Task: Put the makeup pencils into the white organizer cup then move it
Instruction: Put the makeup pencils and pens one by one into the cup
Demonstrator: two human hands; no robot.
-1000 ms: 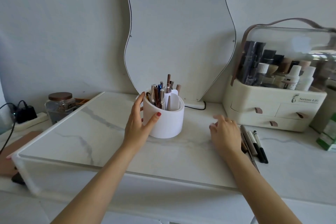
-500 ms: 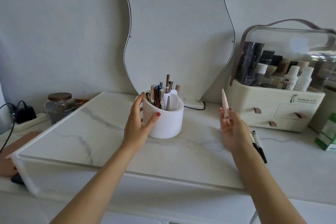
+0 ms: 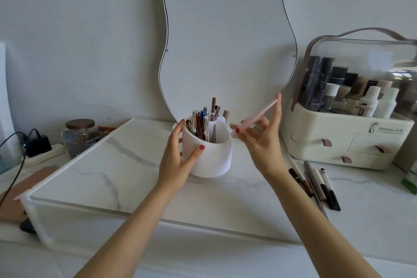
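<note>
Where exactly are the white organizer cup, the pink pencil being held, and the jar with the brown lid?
white organizer cup [image 3: 214, 160]: head view, on its front wall.
pink pencil [image 3: 259, 116]: head view, mid-shaft, above the right hand's fingers.
jar with the brown lid [image 3: 80, 124]: head view, on the lid's top.

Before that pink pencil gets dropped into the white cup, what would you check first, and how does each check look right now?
1. White organizer cup steadied: ok, the left hand wraps its side.
2. Pink pencil held firmly: ok, the right hand pinches it in its fingers.
3. Pencil over the opening: not ok, its lower end is beside the rim, at the cup's right edge.
4. Pencil upright: not ok, it is tilted.
5. Room inside: ok, the near compartment looks open.
6. Pencils left to load: not ok, several pencils lie on the marble counter.
</note>
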